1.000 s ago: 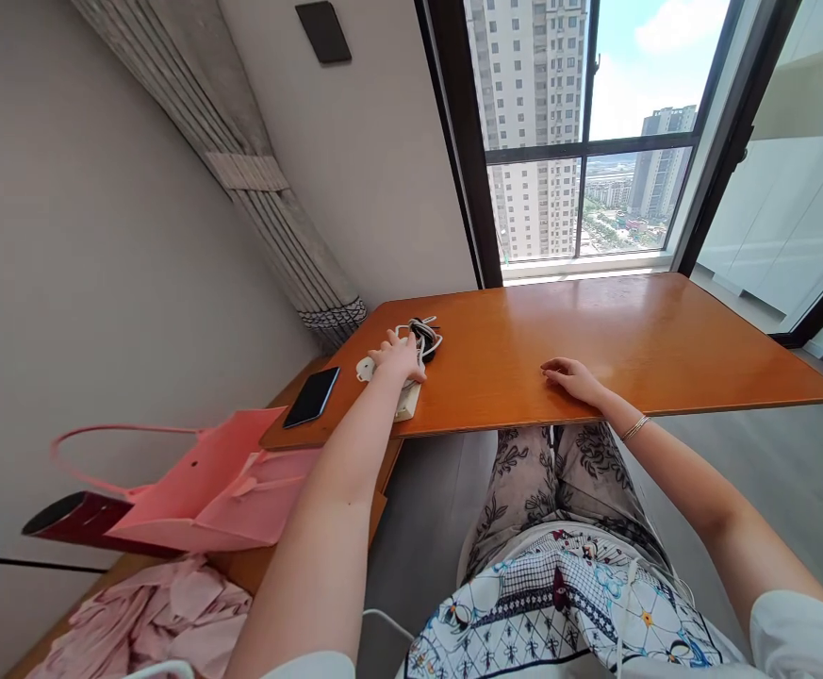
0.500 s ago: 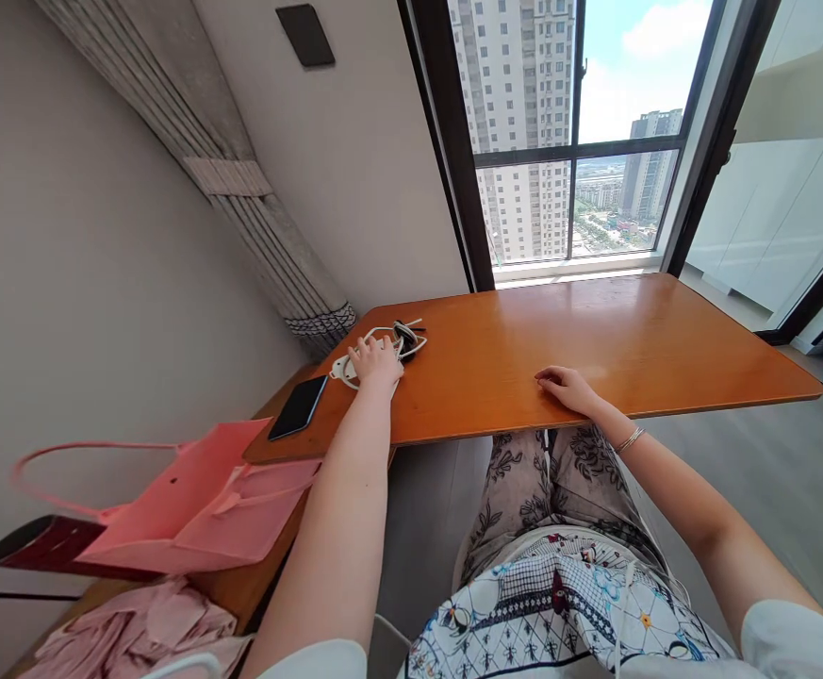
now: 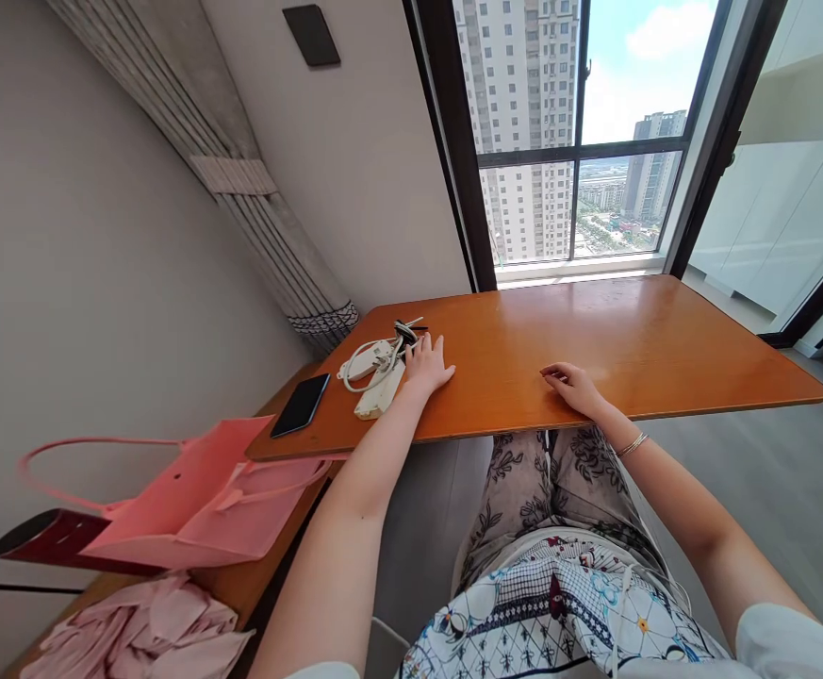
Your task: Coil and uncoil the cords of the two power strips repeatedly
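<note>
My left hand (image 3: pixel 430 365) lies flat and open on the orange wooden table (image 3: pixel 616 339), just right of a white power strip (image 3: pixel 381 389) with its white cable looped beside it. A small black item (image 3: pixel 405 333) sits at the far end of that cable, close to my fingertips. My right hand (image 3: pixel 572 385) rests palm down near the table's front edge, fingers loosely curled, holding nothing. A black phone (image 3: pixel 302 405) lies face up at the table's left corner.
A pink tote bag (image 3: pixel 199 495) leans on a lower wooden surface at the left, over a dark red box (image 3: pixel 50 540). Pink cloth (image 3: pixel 142 632) is bunched below it. A grey curtain (image 3: pixel 241 179) hangs along the left wall. A large window stands beyond the table.
My left hand has come off the power strip and cable and moved right onto the bare table. The strip now lies uncovered. My right hand stayed put.
</note>
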`<state>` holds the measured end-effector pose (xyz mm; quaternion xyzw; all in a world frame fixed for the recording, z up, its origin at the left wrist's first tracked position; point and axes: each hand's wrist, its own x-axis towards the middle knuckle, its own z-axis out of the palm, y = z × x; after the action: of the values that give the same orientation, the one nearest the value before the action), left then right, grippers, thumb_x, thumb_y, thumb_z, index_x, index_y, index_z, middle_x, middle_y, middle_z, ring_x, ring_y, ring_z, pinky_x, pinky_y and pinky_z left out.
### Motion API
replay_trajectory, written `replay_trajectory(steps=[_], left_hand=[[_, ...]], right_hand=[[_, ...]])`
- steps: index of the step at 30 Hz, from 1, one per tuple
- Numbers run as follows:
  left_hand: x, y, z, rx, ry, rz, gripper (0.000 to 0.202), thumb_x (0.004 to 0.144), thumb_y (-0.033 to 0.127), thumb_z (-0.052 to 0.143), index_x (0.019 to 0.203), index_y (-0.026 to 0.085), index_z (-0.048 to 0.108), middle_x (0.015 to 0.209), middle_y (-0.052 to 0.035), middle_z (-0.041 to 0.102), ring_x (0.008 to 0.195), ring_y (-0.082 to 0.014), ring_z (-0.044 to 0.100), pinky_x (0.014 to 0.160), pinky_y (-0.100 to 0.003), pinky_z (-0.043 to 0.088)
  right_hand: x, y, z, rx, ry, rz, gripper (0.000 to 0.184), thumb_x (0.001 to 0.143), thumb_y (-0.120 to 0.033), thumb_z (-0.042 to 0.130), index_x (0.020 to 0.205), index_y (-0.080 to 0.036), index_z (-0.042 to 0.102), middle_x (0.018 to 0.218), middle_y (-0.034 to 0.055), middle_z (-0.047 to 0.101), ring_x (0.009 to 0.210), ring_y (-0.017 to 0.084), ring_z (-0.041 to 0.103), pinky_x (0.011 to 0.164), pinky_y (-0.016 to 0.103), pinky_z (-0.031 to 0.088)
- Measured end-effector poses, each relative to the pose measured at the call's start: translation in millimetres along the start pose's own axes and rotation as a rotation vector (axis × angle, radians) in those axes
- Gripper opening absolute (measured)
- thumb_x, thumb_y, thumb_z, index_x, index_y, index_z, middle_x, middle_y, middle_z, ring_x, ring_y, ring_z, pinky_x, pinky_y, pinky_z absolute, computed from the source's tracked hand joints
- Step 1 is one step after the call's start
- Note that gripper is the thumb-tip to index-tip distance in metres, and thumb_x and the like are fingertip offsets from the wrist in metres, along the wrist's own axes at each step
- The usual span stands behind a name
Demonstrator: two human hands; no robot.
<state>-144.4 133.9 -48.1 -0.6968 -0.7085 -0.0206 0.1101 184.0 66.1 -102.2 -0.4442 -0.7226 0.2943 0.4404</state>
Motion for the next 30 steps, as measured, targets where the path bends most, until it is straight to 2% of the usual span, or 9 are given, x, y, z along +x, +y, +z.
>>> replay_trajectory(steps=[3, 6, 10, 12, 15, 21, 30], left_hand=[[-7, 29, 3.6, -0.164, 0.051, 0.056, 0.076, 0.091, 0.049, 0.053, 0.155, 0.011, 0.035, 0.164, -0.0214, 0.030, 0.152, -0.0341, 0.028, 0.124, -0.049, 0.019], [-14, 55, 11.4, -0.317, 0.098, 0.090, 0.068, 0.095, 0.050, 0.047, 0.152, 0.013, 0.039, 0.162, -0.0203, 0.035, 0.150, -0.0317, 0.033, 0.123, -0.049, 0.023], [-24, 77, 27.4, -0.417, 0.126, 0.126, 0.056, 0.099, 0.047, 0.040, 0.146, 0.016, 0.047, 0.157, -0.0179, 0.044, 0.148, -0.0305, 0.037, 0.122, -0.052, 0.026], [-28, 80, 34.1, -0.428, 0.079, 0.162, 0.051, 0.099, 0.046, 0.041, 0.140, 0.017, 0.054, 0.151, -0.0169, 0.051, 0.143, -0.0304, 0.043, 0.120, -0.049, 0.030], [-30, 80, 38.8, -0.463, 0.066, 0.200, 0.050, 0.100, 0.045, 0.040, 0.138, 0.016, 0.055, 0.146, -0.0154, 0.057, 0.136, -0.0285, 0.051, 0.116, -0.043, 0.037], [-30, 77, 38.2, -0.493, 0.102, 0.173, 0.054, 0.101, 0.043, 0.041, 0.143, 0.011, 0.048, 0.148, -0.0183, 0.055, 0.137, -0.0285, 0.051, 0.115, -0.041, 0.038], [-32, 76, 38.9, -0.549, 0.112, 0.156, 0.050, 0.102, 0.042, 0.040, 0.141, 0.013, 0.050, 0.145, -0.0173, 0.057, 0.133, -0.0280, 0.054, 0.112, -0.041, 0.041]], right_hand=[[-8, -4, -14, -0.277, 0.013, -0.046, 0.026, 0.094, -0.029, 0.053, 0.111, -0.022, 0.071, 0.117, 0.0095, 0.070, 0.106, 0.021, 0.066, 0.096, 0.036, 0.050], [-18, -5, -30, -0.622, 0.053, -0.031, 0.034, 0.096, -0.032, 0.052, 0.125, -0.022, 0.067, 0.133, 0.0119, 0.064, 0.127, 0.027, 0.056, 0.112, 0.043, 0.038], [-24, 0, -40, -0.864, 0.058, 0.159, 0.049, 0.100, -0.044, 0.045, 0.139, -0.019, 0.059, 0.152, 0.0150, 0.050, 0.147, 0.034, 0.035, 0.120, 0.055, 0.023], [-25, 2, -40, -0.892, -0.018, 0.251, 0.054, 0.101, -0.050, 0.041, 0.142, -0.019, 0.057, 0.155, 0.0160, 0.047, 0.148, 0.035, 0.033, 0.119, 0.057, 0.022], [-23, 2, -39, -0.893, -0.096, 0.279, 0.057, 0.101, -0.053, 0.040, 0.145, -0.019, 0.054, 0.158, 0.0164, 0.042, 0.149, 0.035, 0.033, 0.120, 0.057, 0.021], [-23, 2, -38, -0.888, -0.094, 0.285, 0.056, 0.101, -0.052, 0.043, 0.145, -0.019, 0.053, 0.158, 0.0163, 0.042, 0.150, 0.034, 0.032, 0.120, 0.056, 0.021], [-24, 5, -38, -0.897, -0.074, 0.257, 0.053, 0.100, -0.051, 0.043, 0.142, -0.021, 0.056, 0.157, 0.0152, 0.045, 0.148, 0.033, 0.035, 0.119, 0.056, 0.024]])
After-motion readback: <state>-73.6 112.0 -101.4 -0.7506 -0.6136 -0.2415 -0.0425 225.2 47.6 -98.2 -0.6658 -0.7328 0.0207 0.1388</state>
